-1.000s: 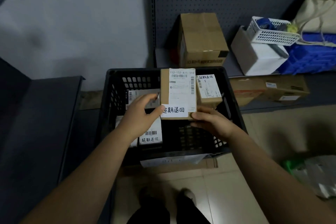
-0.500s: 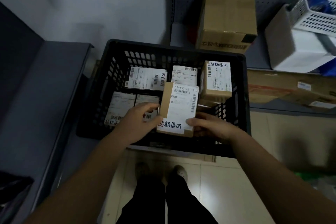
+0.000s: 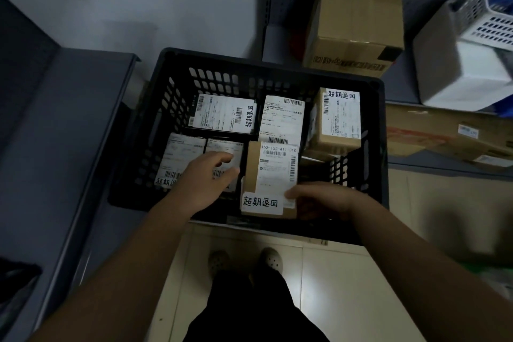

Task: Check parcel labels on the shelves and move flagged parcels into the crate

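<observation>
A black slotted crate (image 3: pixel 277 71) stands on the floor below me and holds several labelled parcels. My right hand (image 3: pixel 322 198) grips the near right corner of a brown parcel (image 3: pixel 254 166) with a white shipping label and a handwritten sticker, low inside the crate's near side. My left hand (image 3: pixel 206 179) has come off that parcel and hovers with relaxed fingers over two white-labelled parcels (image 3: pixel 180 155) at the crate's near left. Other flagged parcels lie at the far left (image 3: pixel 222 114), far middle (image 3: pixel 281 119) and far right (image 3: pixel 340 119).
A tall cardboard box (image 3: pixel 358 14) stands on the low shelf behind the crate. To the right are a white box (image 3: pixel 449 64) with a white basket (image 3: pixel 488 14) on it, and flat cartons (image 3: pixel 444 133). A grey shelf (image 3: pixel 69 119) runs along the left. My feet (image 3: pixel 247 259) are just before the crate.
The parcel has gone down from above the crate into its near side. My left hand has let go of it and moved left; my right hand still holds it.
</observation>
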`<state>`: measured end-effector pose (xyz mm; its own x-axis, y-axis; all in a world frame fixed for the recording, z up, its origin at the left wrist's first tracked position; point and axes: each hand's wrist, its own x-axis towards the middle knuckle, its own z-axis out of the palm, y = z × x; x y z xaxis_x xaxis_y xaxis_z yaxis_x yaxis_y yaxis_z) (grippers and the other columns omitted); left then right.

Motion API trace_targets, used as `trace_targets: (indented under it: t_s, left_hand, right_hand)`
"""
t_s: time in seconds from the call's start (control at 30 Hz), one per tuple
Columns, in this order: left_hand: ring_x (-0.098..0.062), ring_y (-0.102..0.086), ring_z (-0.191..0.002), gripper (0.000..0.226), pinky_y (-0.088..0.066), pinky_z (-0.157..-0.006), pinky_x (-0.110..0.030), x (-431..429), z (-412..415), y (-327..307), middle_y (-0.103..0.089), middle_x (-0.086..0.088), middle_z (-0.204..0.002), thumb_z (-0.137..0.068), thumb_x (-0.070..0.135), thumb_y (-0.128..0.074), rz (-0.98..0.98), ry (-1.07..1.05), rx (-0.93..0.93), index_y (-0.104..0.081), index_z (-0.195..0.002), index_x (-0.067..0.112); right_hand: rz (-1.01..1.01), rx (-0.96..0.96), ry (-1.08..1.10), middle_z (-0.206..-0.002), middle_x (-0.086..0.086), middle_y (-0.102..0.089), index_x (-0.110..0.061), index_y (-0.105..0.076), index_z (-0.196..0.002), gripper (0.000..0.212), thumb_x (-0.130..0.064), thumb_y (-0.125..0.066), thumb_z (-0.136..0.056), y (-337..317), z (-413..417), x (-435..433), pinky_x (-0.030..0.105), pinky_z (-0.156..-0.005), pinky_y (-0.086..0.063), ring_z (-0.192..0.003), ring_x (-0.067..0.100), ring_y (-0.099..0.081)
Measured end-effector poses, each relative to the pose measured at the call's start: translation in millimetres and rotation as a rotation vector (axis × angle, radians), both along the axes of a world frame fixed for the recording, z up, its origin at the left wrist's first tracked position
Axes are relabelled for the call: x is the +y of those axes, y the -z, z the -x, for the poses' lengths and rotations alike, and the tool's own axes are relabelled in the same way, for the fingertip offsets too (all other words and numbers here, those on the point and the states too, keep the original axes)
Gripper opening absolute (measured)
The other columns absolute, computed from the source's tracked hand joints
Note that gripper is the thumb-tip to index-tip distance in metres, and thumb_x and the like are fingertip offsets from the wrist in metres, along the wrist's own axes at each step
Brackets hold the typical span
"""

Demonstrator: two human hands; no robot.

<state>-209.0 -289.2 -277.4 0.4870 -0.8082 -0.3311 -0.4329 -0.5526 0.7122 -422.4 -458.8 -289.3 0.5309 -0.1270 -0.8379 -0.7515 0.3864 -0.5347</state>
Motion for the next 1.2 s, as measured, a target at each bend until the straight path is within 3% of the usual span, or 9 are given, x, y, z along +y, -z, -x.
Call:
trace_targets:
  t_s: [0.2, 0.37, 0.57, 0.8, 0.93, 1.07, 1.2]
  left_hand:
    - [-0.005, -0.048, -0.117, 0.04, -0.035, -0.095, -0.023, -7, -6, 5, -0.053, 0.01, -0.13, -0.095, 0.038, -0.057, 0.008, 0.035, 0.002, -0.057, -0.132, 0.023]
    - [-0.003, -0.048, -0.114, 0.039, -0.034, -0.093, -0.02, -19, -6, 0, -0.054, 0.009, -0.128, -0.095, 0.035, -0.059, 0.063, 0.059, -0.014, -0.059, -0.13, 0.02]
    - [-0.004, -0.051, -0.116, 0.04, -0.042, -0.099, -0.025, -29, 12, -6, -0.056, 0.011, -0.128, -0.091, 0.041, -0.061, 0.097, 0.099, 0.067, -0.061, -0.128, 0.025]
    - [-0.002, -0.056, -0.112, 0.039, -0.044, -0.096, -0.024, -45, 51, -10, -0.062, 0.014, -0.122, -0.088, 0.04, -0.068, 0.027, 0.169, 0.191, -0.063, -0.124, 0.026]
    - [-0.004, -0.057, -0.112, 0.038, -0.045, -0.098, -0.027, -51, 63, -9, -0.063, 0.013, -0.12, -0.086, 0.037, -0.07, -0.016, 0.161, 0.175, -0.064, -0.121, 0.024]
    - [-0.002, -0.054, -0.108, 0.036, -0.041, -0.091, -0.022, -58, 69, -9, -0.06, 0.016, -0.116, -0.089, 0.038, -0.067, -0.067, 0.173, 0.187, -0.063, -0.122, 0.025]
    - [-0.006, -0.056, -0.11, 0.034, -0.043, -0.097, -0.026, -71, 75, 1, -0.062, 0.009, -0.123, -0.088, 0.033, -0.069, -0.13, 0.223, 0.188, -0.064, -0.12, 0.022]
  right_hand:
    - [0.052, -0.027, 0.034, -0.116, 0.007, -0.072, -0.019, -0.064, -0.12, 0.031, -0.027, -0.064, -0.091, -3, 4, 1, 0.044, -0.104, -0.048, -0.112, 0.029, -0.066]
    - [0.096, -0.059, 0.077, -0.116, 0.005, -0.072, -0.021, -0.062, -0.123, 0.032, -0.029, -0.062, -0.092, -16, 14, 1, 0.031, -0.089, -0.053, -0.107, 0.024, -0.068]
    - [0.185, -0.121, 0.212, -0.112, 0.0, -0.074, -0.027, -0.063, -0.121, 0.028, -0.028, -0.06, -0.093, -35, 33, -1, 0.042, -0.103, -0.048, -0.11, 0.024, -0.067]
    - [0.252, 0.005, 0.199, -0.109, -0.005, -0.075, -0.029, -0.067, -0.113, 0.023, -0.035, -0.062, -0.091, -42, 56, 4, 0.042, -0.105, -0.047, -0.104, 0.016, -0.069]
    - [0.435, 0.109, 0.127, -0.114, -0.008, -0.07, -0.027, -0.066, -0.121, 0.05, -0.063, -0.052, -0.089, -44, 54, 5, 0.033, -0.099, -0.046, -0.104, 0.013, -0.065]
    - [0.476, 0.164, 0.029, -0.125, -0.003, -0.066, -0.024, -0.064, -0.128, 0.057, -0.065, -0.044, -0.093, -38, 52, 1, 0.032, -0.099, -0.045, -0.113, 0.018, -0.062]
    - [0.523, 0.178, -0.017, -0.133, -0.001, -0.063, -0.026, -0.059, -0.135, 0.052, -0.057, -0.049, -0.095, -32, 50, -4, 0.034, -0.104, -0.043, -0.119, 0.019, -0.059]
